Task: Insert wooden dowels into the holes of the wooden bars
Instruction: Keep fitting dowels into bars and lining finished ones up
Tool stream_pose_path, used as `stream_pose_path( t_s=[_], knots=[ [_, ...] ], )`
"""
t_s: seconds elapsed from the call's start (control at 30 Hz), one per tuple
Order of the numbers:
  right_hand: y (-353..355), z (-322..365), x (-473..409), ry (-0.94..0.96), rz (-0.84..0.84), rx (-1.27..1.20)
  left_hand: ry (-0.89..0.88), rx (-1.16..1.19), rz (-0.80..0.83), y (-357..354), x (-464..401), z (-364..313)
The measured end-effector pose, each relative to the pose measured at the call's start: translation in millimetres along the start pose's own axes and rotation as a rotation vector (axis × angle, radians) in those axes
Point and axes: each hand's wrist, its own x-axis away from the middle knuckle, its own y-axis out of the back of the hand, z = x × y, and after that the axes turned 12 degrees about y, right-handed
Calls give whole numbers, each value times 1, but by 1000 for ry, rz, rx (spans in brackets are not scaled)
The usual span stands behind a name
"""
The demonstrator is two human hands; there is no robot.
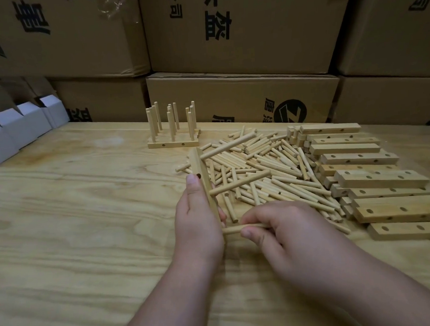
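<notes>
- Wooden bar (203, 181), pale, held on edge in the left hand (197, 224); thumb lies along its near face, fingers curl round the far side. One dark hole shows just beside the thumb tip.
- Two dowels already seated in that bar, both pointing toward 2 o'clock: upper dowel (228, 145) near the bar's far end, middle dowel (240, 183) about halfway along.
- Third dowel (240, 228), pinched between thumb and curled fingers of the right hand (283, 230); its free end meets the bar's near end, beside the left palm. Whether it has entered a hole cannot be told.
- Loose dowel pile (267, 167), a wide heap at 1 o'clock from the hands, rods lying crosswise on the tabletop.
- Stack of drilled bars (360, 169), at 2 to 3 o'clock, overlapping in a row along the pile's right edge, each showing round holes.
- Finished assemblies (173, 130), at 12 o'clock, several bars set side by side with dowels standing upright.
- Plywood tabletop (74, 222), light grain, bearing everything above.
- White folded cartons (8, 130), at 10 o'clock on the table's far left edge.
- Brown cardboard boxes (238, 30), stacked behind the table, printed with black characters.
</notes>
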Motion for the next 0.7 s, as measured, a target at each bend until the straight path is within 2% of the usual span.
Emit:
stream_pose_path(
  t_s=[0.13, 0.3, 0.5, 0.57, 0.63, 0.7],
  knots=[
    [-1, 2, -1, 18, 2, 40, -1, 5, -15, 0, 0, 0],
    [-1, -6, 0, 3, 21, -46, 25, 7, 56, 1, -1, -2],
    [-1, -14, 1, -85, -38, -143, -25, 19, 52, -1, 1, 0],
    [7, -18, 0, -163, -100, -208, -19, 43, 74, -2, 0, -1],
    [12, -18, -1, -270, -229, -362, 21, 127, 119, -2, -2, -4],
    [10, -13, -1, -331, -273, -492, 33, 196, 145, -1, -3, -6]
  ],
)
